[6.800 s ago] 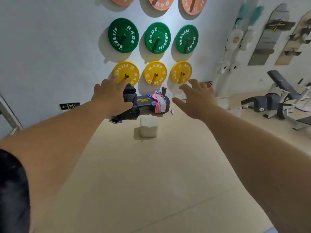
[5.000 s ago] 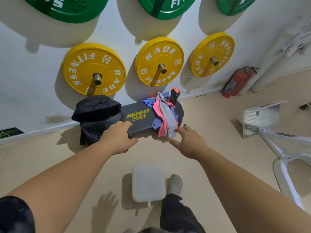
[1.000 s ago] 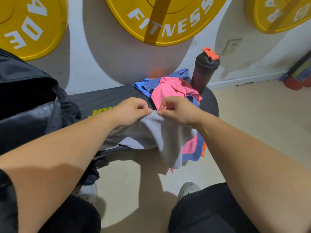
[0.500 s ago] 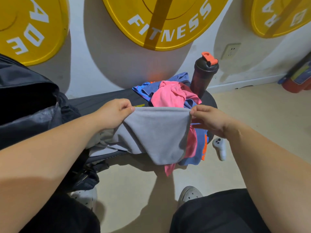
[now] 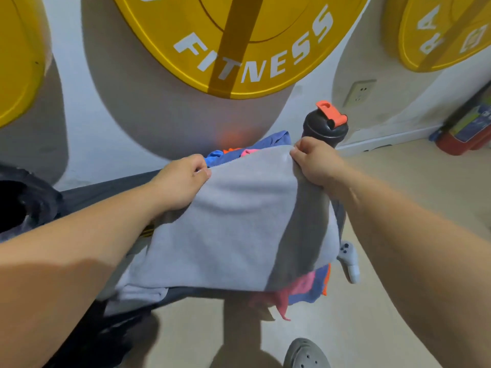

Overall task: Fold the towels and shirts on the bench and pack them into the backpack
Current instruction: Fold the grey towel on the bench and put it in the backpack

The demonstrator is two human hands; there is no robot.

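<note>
Yellow plates hang behind a dark bench. Left hand and right hand each pinch a top corner of the grey towel, stretched between them, presumably squaring it for folding. Backpack sits left of the left hand.

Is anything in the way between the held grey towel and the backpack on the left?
Nothing visible does. Between the grey towel and the backpack lies only a bare stretch of bench, crossed by the person's left forearm.
</note>
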